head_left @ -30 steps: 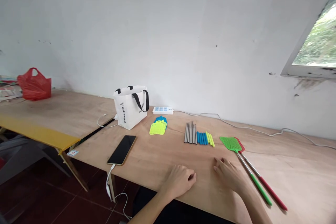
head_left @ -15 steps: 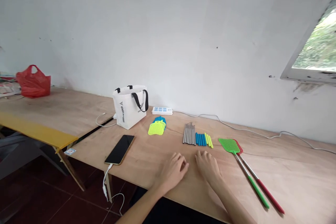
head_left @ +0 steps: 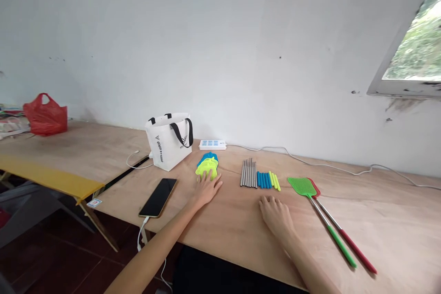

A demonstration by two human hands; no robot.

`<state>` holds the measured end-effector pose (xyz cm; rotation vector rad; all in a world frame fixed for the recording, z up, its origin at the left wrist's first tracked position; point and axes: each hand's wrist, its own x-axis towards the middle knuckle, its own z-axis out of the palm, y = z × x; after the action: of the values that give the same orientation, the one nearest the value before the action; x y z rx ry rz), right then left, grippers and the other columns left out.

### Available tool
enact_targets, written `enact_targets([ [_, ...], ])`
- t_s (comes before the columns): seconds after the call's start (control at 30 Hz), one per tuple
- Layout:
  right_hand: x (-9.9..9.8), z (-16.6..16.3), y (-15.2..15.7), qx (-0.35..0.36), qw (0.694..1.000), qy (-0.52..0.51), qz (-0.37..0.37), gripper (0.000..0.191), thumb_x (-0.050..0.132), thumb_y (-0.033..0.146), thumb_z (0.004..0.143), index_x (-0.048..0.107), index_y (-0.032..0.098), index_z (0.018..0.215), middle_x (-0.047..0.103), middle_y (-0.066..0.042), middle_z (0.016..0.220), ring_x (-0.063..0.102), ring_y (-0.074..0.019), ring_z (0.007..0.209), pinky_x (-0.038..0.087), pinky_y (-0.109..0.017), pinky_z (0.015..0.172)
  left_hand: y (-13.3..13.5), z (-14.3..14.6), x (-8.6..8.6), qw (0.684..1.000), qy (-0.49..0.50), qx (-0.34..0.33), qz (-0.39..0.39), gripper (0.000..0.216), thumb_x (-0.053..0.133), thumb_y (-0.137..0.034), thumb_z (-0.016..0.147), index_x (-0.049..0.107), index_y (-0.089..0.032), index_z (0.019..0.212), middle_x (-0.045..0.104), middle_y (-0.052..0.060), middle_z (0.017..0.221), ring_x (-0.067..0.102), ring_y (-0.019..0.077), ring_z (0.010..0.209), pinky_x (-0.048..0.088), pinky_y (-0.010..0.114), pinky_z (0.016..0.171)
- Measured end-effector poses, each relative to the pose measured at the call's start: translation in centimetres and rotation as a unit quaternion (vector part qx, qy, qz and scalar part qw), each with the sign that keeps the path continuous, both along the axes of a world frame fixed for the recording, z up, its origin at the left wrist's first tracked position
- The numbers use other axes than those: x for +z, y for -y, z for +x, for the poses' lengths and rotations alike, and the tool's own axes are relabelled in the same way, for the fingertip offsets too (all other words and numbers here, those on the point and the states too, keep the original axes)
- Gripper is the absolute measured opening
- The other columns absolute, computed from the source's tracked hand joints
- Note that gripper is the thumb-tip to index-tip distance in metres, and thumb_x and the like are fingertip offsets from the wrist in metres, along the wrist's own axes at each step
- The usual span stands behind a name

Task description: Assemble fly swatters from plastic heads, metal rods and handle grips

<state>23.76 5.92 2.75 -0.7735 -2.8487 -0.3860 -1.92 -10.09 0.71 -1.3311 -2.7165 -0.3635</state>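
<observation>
Left hand — grip wide — covers the near edge of the yellow swatter head; a blue head beneath barely shows. Right hand lies open on the bench.

- In front of the metal rods, the plywood table lies bare and open.
- Left of the rods: swatter heads, then the phone and white bag.
- Right of the rods: coloured grips just beside, two finished swatters beyond.
- Behind the rods: a bare strip up to the cable.
</observation>
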Motion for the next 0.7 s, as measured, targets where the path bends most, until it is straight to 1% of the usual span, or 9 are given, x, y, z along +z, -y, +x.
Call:
enact_targets([
  [0.1,0.0,0.1,0.0,0.004,1.000,-0.002,-0.003,0.030,0.037,0.015,0.102,0.067,0.015,0.103,0.070,-0.015,0.097,0.069,-0.0261,0.088,0.045,-0.031,0.071,1.2,2.1,-0.8,0.999,-0.019,-0.026,0.012,0.054,0.029,-0.057,0.104,0.046,-0.037,0.151,0.035,0.006,0.163,0.027,0.0414,0.149,0.019,0.061,0.118],
  [0.17,0.0,0.1,0.1,0.007,1.000,-0.005,-0.003,0.028,0.039,0.014,0.102,0.067,0.015,0.103,0.070,-0.014,0.096,0.068,-0.0260,0.089,0.045,-0.031,0.072,1.7,2.4,-0.9,0.999,-0.029,-0.034,0.030,0.055,0.031,-0.056,0.103,0.045,-0.034,0.151,0.038,0.008,0.161,0.032,0.0385,0.148,0.022,0.057,0.118],
  [0.27,-0.1,0.0,0.1,0.009,1.000,-0.008,0.001,0.027,0.040,0.012,0.101,0.067,0.014,0.102,0.069,-0.015,0.095,0.067,-0.0264,0.089,0.045,-0.032,0.073,1.2,0.9,-0.1,0.998,-0.038,-0.008,0.056,0.062,0.039,-0.055,0.101,0.039,-0.024,0.154,0.034,0.012,0.163,0.031,0.0349,0.148,0.024,0.051,0.120],
  [0.37,-0.2,0.0,0.0,0.013,1.000,-0.013,0.006,0.026,0.041,0.012,0.101,0.067,0.014,0.101,0.068,-0.014,0.095,0.067,-0.0263,0.089,0.045,-0.033,0.074,0.1,-1.6,0.8,0.998,-0.019,0.049,0.047,0.071,0.045,-0.058,0.097,0.033,-0.021,0.156,0.023,0.015,0.167,0.019,0.0387,0.152,0.020,0.055,0.120],
  [0.43,-0.3,0.1,-0.1,0.018,1.000,-0.019,0.008,0.026,0.041,0.013,0.102,0.066,0.015,0.102,0.068,-0.014,0.094,0.066,-0.0259,0.089,0.044,-0.033,0.074,-0.4,-2.7,1.2,0.997,0.008,0.070,0.029,0.071,0.044,-0.059,0.097,0.032,-0.022,0.156,0.025,0.016,0.166,0.019,0.0412,0.152,0.020,0.058,0.119],
  [0.5,-0.6,0.2,-0.2,0.023,0.999,-0.026,0.010,0.027,0.039,0.015,0.102,0.066,0.015,0.102,0.067,-0.014,0.094,0.066,-0.0259,0.089,0.044,-0.033,0.075,-0.4,-2.7,1.3,0.997,0.019,0.075,0.022,0.067,0.041,-0.057,0.099,0.035,-0.022,0.155,0.031,0.017,0.163,0.025,0.0415,0.149,0.021,0.058,0.118],
  [0.57,-1.0,0.2,-0.3,0.025,0.999,-0.033,0.012,0.028,0.038,0.014,0.102,0.066,0.015,0.102,0.067,-0.014,0.094,0.065,-0.0256,0.088,0.044,-0.033,0.075,0.1,-1.5,1.3,0.997,0.001,0.075,0.025,0.064,0.041,-0.054,0.099,0.037,-0.022,0.155,0.036,0.018,0.159,0.032,0.0413,0.145,0.025,0.056,0.116],
  [0.63,-1.4,0.3,-0.4,0.026,0.999,-0.041,0.012,0.028,0.038,0.013,0.101,0.066,0.014,0.103,0.067,-0.014,0.094,0.064,-0.0253,0.087,0.043,-0.033,0.074,1.2,0.8,1.4,0.997,-0.028,0.072,0.021,0.062,0.043,-0.052,0.099,0.038,-0.025,0.155,0.042,0.018,0.154,0.040,0.0414,0.138,0.033,0.055,0.111],
  [0.7,-1.8,0.4,-0.5,0.031,0.998,-0.048,0.011,0.028,0.038,0.013,0.101,0.066,0.014,0.106,0.067,-0.015,0.094,0.063,-0.0257,0.088,0.043,-0.033,0.075,2.7,3.5,1.5,0.997,-0.061,0.053,0.009,0.055,0.044,-0.050,0.099,0.045,-0.030,0.151,0.049,0.016,0.147,0.045,0.0408,0.131,0.038,0.055,0.105],
])
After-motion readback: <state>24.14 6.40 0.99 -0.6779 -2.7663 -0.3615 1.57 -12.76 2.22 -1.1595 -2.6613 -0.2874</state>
